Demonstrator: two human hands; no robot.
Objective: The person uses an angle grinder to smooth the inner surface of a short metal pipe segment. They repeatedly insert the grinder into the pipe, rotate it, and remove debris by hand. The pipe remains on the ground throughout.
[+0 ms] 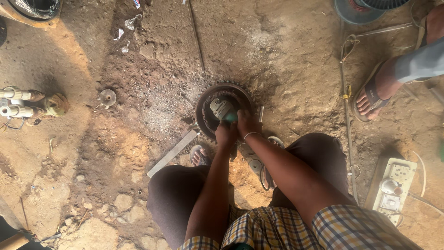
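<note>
no packages, labels, signs or screens show anywhere on the dirt ground.

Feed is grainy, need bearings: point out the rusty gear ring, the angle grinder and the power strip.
rusty gear ring (203,99): head view, upper-left rim.
angle grinder (221,109): head view, grey head inside the ring.
power strip (393,187): head view, white top face.

Bare dirt floor (286,55) — rusty toothed wheel (206,99), flat metal bar (172,153), thin rod (195,34), white switchboard (392,183)
</note>
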